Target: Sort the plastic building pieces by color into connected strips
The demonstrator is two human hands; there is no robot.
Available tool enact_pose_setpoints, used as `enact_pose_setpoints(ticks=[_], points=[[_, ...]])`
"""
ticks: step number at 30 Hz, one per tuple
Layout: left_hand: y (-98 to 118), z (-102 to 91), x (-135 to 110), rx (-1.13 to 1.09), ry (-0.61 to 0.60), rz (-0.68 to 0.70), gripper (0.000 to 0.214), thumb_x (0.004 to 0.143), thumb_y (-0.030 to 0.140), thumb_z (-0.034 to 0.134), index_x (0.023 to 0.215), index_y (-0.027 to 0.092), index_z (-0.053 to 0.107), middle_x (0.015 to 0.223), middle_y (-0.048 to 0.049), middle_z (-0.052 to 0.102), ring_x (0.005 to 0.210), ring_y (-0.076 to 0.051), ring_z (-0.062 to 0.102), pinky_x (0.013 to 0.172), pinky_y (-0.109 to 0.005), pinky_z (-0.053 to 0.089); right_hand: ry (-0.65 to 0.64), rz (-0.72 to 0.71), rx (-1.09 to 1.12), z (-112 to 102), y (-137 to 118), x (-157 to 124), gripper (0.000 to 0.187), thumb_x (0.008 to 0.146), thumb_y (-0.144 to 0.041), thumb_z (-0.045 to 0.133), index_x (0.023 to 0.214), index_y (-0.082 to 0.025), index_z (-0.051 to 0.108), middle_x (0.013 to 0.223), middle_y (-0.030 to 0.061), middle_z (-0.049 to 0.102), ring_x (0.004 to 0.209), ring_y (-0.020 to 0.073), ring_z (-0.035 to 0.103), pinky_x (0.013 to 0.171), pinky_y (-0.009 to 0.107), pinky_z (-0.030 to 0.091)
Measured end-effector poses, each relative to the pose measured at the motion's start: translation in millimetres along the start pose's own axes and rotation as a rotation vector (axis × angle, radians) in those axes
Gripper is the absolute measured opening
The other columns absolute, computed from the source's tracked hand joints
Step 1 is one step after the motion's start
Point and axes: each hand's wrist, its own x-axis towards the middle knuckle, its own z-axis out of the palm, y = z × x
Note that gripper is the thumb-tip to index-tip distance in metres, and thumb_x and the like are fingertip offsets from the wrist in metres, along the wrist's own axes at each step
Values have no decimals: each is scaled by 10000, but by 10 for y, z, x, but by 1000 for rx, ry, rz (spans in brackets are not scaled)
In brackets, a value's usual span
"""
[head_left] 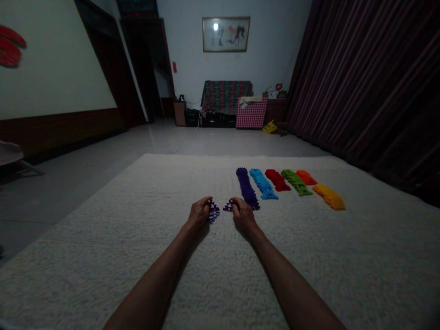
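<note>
My left hand (200, 212) is closed in a pinch on a small purple openwork piece (214, 213) that looks crocheted. Just to its right, my right hand (243, 213) pinches another small purple openwork piece (227, 206). A narrow gap lies between the two pieces. Right behind my right hand lies a long row of purple pieces (246, 185), overlapping one another. Beside it rest similar rows in light blue (263, 184), red (277, 180), green (296, 182), orange (306, 178) and yellow-orange (329, 197). My fingers hide parts of both held pieces.
Everything lies on a pale quilted cover (165, 183) spread wide before me. Beyond it are a tiled floor (158, 140), a low black cabinet (220, 120) under a patterned cloth, a red checked cloth (251, 113) and a yellow bag (270, 127). Dark curtains (357, 91) hang at right.
</note>
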Motion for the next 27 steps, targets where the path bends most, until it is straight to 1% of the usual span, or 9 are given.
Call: enact_pose_setpoints(ticks=[3, 5, 8, 11, 15, 18, 20, 23, 27], points=[[53, 24, -112, 105, -5, 118, 371, 803, 162, 520, 1134, 169, 686, 1057, -112, 712, 1000, -212, 653, 964, -384, 480, -4, -7, 1, 6, -1, -3, 344, 795, -178, 440, 1059, -152, 659, 1012, 116, 703, 953, 216, 645, 897, 365, 497], [56, 53, -174, 195, -12, 187, 403, 817, 174, 531, 1206, 165, 638, 1125, -125, 685, 1051, -219, 628, 984, -386, 466, 10, 0, 15, 4, -16, -8, 342, 790, -181, 447, 1055, -156, 662, 1023, 115, 703, 964, 217, 644, 910, 371, 494], [14, 126, -242, 339, -38, 269, 461, 824, 152, 522, 1284, 147, 564, 1097, -135, 665, 1023, -222, 614, 950, -385, 480, 34, 18, 27, -25, -65, -44, 338, 781, -181, 449, 1038, -170, 668, 1025, 104, 709, 959, 214, 650, 906, 373, 502], [-41, 229, -256, 421, -39, 309, 479, 842, 120, 478, 1318, 159, 521, 1052, -121, 652, 979, -209, 613, 903, -365, 494, 44, 43, 42, -110, -113, -129, 323, 782, -182, 445, 1010, -171, 673, 989, 94, 717, 922, 208, 659, 861, 356, 517], [-40, 377, -175, 424, -50, 300, 499, 824, 94, 483, 1316, 173, 515, 1051, -109, 647, 957, -199, 618, 877, -337, 502, 70, 95, 8, -350, -61, -240, 310, 792, -199, 448, 1006, -171, 672, 976, 87, 711, 903, 207, 654, 835, 346, 517], [41, 477, -72, 403, -64, 280, 515, 800, 93, 518, 1305, 196, 530, 1073, -98, 659, 988, -202, 620, 894, -337, 499, 124, 119, -71, -566, 78, -250, 306, 784, -203, 446, 986, -168, 673, 965, 93, 686, 902, 213, 641, 837, 357, 514], [110, 533, -3, 380, -56, 254, 525, 784, 86, 534, 1296, 204, 541, 1089, -96, 671, 1010, -206, 623, 910, -342, 494, 146, 115, -111, -669, 176, -225, 305, 777, -199, 442, 973, -166, 673, 960, 98, 666, 905, 218, 632, 832, 364, 515], [179, 583, 76, 331, -34, 201, 518, 770, 92, 554, 1275, 207, 566, 1121, -96, 685, 1038, -210, 630, 935, -346, 486, 151, 84, -150, -721, 271, -183, 295, 781, -186, 449, 975, -172, 670, 954, 95, 644, 912, 220, 616, 846, 377, 514], [163, 573, 149, 195, 2, 145, 480, 757, 122, 584, 1230, 199, 618, 1112, -91, 713, 1026, -216, 655, 938, -347, 487, 190, 28, -205, -680, 331, -153, 254, 807, -179, 481, 975, -190, 670, 987, 96, 621, 989, 235, 575, 925, 417, 487]])
